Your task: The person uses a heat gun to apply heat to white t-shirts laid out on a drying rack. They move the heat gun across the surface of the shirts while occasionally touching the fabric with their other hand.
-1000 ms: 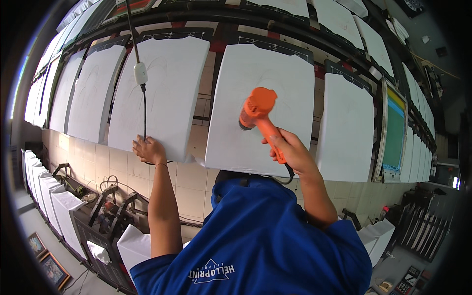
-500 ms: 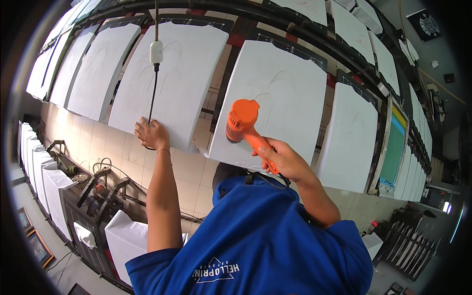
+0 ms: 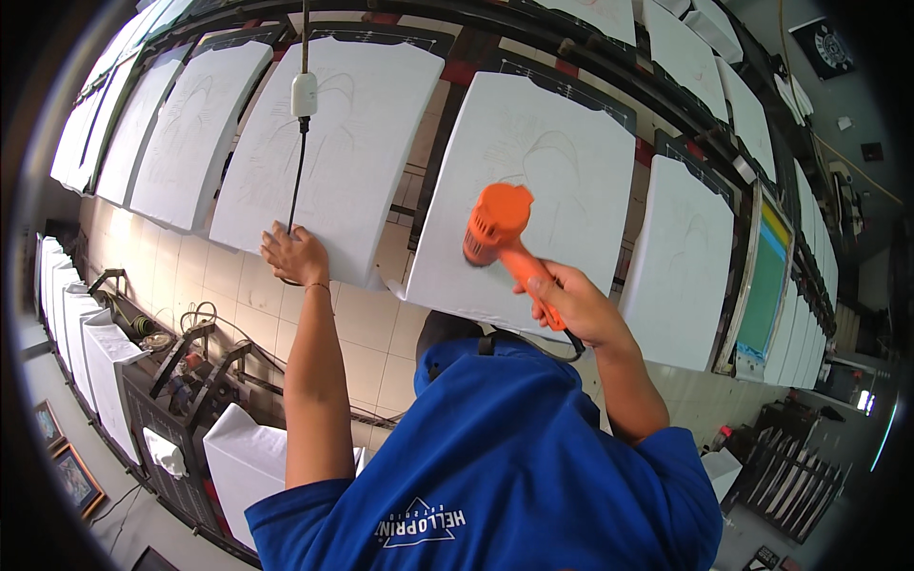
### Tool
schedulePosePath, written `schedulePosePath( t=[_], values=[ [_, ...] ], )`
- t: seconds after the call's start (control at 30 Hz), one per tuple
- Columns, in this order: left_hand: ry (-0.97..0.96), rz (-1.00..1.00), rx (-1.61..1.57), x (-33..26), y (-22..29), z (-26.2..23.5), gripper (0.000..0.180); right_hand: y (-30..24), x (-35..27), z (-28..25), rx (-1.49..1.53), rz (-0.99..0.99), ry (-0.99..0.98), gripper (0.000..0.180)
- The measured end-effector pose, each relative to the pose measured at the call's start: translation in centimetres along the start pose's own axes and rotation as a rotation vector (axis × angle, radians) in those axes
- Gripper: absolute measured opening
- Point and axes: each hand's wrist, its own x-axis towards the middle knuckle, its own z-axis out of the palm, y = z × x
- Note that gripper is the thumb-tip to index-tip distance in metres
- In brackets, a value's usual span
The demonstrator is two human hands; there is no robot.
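An orange heat gun is in my right hand, fingers wrapped round its handle. Its dark nozzle end points down over a white cloth panel stretched on a board, which bears faint line drawing. From the handle's lower end a black cord loops toward my waist. My left hand is at the near edge of the neighbouring white panel, fingers curled around the black power cord. That cord drops from a white socket connector hanging above the panel.
More white-covered boards stand in rows on both sides, such as the right one. A framed printing screen leans beyond it. Dark metal rails run behind the boards. Behind me on the left are a metal frame with cables and further white panels.
My right hand has moved the heat gun a little to the right and slightly away from me over the panel. My left hand has stayed almost in place.
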Motion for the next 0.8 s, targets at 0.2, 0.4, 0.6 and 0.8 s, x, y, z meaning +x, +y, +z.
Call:
schedulePosePath(
  t=[0.2,0.4,0.6,0.8],
  values=[
    [0.016,0.023,0.008,0.0,-0.2,0.2,0.048,0.8,0.2,-1.6,0.03,-0.06,0.118,0.043],
    [0.0,0.009,0.014,-0.3,0.3,-0.4,0.048,0.5,-1.2,-2.1,0.011,-0.027,0.13,0.043],
    [0.028,0.033,0.023,-0.1,0.0,0.1,0.048,0.9,-2.5,-2.9,-0.013,0.012,0.099,0.041],
    [0.027,0.041,0.004,0.1,-0.4,0.3,0.048,0.4,-1.1,-3.9,0.028,-0.096,0.303,0.042]
  ],
)
